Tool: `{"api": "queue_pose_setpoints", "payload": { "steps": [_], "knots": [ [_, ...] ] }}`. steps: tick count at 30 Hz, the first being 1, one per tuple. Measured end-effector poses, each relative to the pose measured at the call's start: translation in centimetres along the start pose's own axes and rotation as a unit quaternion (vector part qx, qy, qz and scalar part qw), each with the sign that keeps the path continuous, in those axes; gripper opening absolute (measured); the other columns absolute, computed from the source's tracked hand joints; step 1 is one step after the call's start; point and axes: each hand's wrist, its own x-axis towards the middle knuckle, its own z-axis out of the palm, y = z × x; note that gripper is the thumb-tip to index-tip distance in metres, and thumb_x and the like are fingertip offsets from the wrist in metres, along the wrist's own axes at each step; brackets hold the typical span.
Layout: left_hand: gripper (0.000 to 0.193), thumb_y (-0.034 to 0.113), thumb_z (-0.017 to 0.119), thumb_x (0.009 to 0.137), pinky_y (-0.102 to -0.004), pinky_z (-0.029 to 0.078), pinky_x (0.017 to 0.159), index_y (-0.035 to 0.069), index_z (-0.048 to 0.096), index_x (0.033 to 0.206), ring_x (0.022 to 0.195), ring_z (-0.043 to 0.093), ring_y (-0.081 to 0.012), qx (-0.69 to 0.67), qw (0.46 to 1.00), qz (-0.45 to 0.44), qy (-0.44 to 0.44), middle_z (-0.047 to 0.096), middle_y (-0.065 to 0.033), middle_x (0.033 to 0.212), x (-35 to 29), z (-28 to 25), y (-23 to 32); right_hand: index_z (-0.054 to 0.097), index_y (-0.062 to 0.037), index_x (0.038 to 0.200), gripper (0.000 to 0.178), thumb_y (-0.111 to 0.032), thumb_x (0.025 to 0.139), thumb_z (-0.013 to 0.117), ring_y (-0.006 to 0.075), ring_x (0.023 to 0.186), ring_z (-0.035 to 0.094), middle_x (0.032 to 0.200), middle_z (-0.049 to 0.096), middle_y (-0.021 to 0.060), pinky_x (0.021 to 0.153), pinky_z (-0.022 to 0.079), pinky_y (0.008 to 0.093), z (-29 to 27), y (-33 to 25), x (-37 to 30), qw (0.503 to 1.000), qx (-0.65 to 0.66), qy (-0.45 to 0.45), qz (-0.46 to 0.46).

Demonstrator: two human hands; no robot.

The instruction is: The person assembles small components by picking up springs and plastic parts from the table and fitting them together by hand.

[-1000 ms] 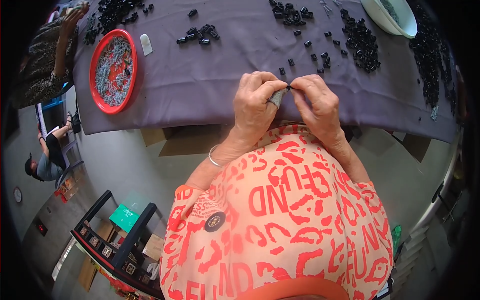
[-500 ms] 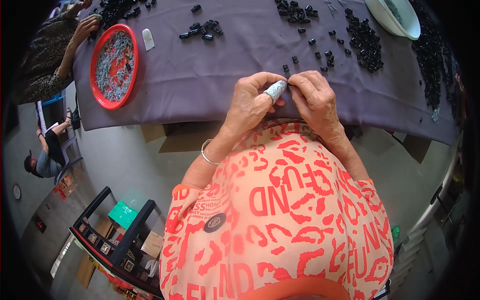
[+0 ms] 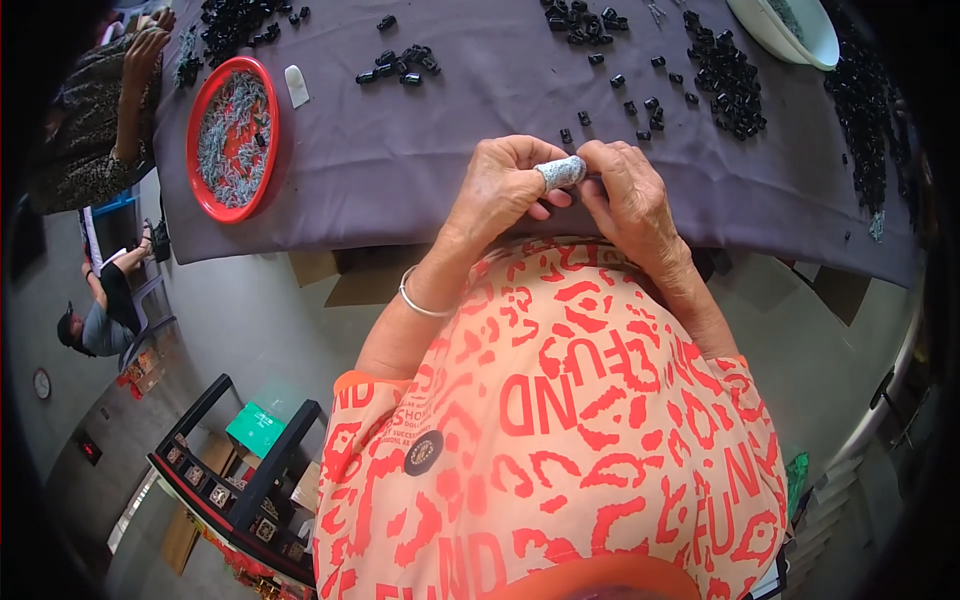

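Note:
My two hands meet over the near edge of the dark cloth-covered table. My left hand is closed, its thumb wrapped in a pale speckled cover. Against that thumb tip, my right hand is closed in a pinch. Whatever the fingertips hold is too small and hidden to name. Just beyond my hands lie several small black cylindrical pieces, and a larger pile of black pieces spreads to their right.
A red oval tray of thin grey pieces stands at left, beside a small white flat piece. More black pieces lie behind. At far right are a white bowl and a dark heap. Another person's arm is at far left.
My left thumb has tilted flatter and shifted right against my right fingertips, covering the small dark spot between them. The other person's hand has lifted away from beside the red tray.

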Motion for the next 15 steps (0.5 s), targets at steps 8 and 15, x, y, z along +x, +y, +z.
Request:
{"api": "queue_pose_setpoints", "payload": {
  "steps": [8, 15],
  "knots": [
    [0.023, 0.010, 0.065, 0.080, -0.0190, 0.050, 0.053, -0.003, 0.063, 0.099, 0.064, 0.063, -0.0097, 0.009, 0.999, -0.017, -0.025, 0.066, -0.0072, 0.082, 0.3, -0.1, 0.2, 0.050, -0.0005, 0.104, 0.038, 0.010, 0.069, 0.063, 0.0280, 0.070, 0.056, 0.080, 0.056, 0.0121, 0.063, 0.046, 0.0359, 0.0, 0.2, -0.3, 1.000, 0.005, 0.013, -0.009],
    [0.026, 0.014, 0.068, 0.081, -0.0181, 0.053, 0.052, -0.001, 0.062, 0.101, 0.062, 0.063, -0.0090, -0.005, 0.996, -0.085, -0.042, 0.065, -0.0067, 0.080, 0.8, -0.8, 1.0, 0.049, -0.0010, 0.104, 0.040, 0.009, 0.068, 0.061, 0.0282, 0.070, 0.056, 0.080, 0.056, 0.0118, 0.065, 0.046, 0.0365, 0.7, 0.8, -0.5, 1.000, 0.018, 0.023, -0.006]
  ]
}}
